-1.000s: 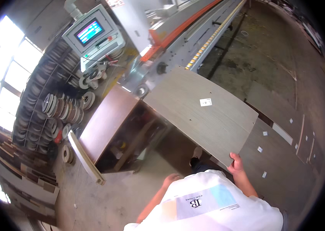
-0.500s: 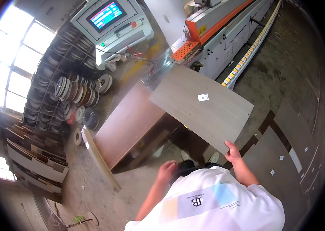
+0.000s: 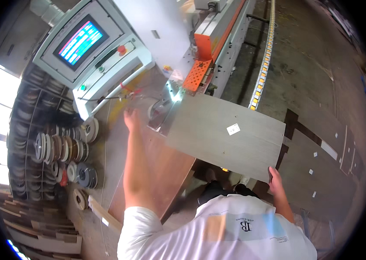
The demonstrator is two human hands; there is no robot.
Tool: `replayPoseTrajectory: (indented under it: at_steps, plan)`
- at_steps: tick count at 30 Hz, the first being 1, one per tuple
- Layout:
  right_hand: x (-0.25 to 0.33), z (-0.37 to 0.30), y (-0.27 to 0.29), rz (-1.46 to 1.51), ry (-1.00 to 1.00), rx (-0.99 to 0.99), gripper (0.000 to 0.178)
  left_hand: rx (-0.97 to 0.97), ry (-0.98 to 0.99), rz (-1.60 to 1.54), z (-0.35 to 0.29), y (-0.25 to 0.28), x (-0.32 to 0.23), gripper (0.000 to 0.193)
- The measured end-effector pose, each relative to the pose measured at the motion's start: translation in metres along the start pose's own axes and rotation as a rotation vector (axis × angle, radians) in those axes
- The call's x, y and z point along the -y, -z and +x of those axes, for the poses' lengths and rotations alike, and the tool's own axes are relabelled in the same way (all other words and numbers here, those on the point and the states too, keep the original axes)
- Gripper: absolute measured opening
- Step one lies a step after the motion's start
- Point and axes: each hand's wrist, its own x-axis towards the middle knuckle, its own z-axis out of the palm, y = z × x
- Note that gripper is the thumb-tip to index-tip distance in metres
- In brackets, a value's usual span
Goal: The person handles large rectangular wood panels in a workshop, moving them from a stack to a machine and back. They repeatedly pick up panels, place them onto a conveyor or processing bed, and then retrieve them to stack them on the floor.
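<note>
While 1 left hand, its grip too blurred to judge, reaches out near 1 control panel, 1 right hand grasps the near-right corner of 1 grey board. The left hand has moved forward from beside the body. The board overlaps the brown desk; stained floor lies right.

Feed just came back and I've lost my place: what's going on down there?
The person's right grip holds the near right corner of a grey wood-grain panel with a white label. The panel's far left corner is beside what looks like an edge-banding machine; its left end overlaps a reddish-brown surface in view. The left grip, seemingly empty, is stretched out near the control console.
</note>
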Motion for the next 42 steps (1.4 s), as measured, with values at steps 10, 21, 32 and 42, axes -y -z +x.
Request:
replayPoseTrajectory:
  at_steps: [10,21,32,42]
  plan:
    - [0.017,-0.068,-0.016,-0.089,-0.144,-0.201,0.041,0.224,-0.165,-0.138,0.021,-0.017,-0.049,0.014]
    - [0.034,-0.046,-0.023,-0.109,-0.110,-0.158,0.034,0.049,-0.295,-0.060,-0.106,0.101,-0.197,0.035]
    - [0.012,-0.037,-0.001,0.031,-0.129,-0.108,0.040,0.595,0.072,1.119,-0.294,0.151,-0.087,0.050]
    - [0.015,-0.024,0.004,-0.098,-0.098,-0.085,0.049,1.344,0.206,0.997,-0.480,0.104,-0.163,0.054]
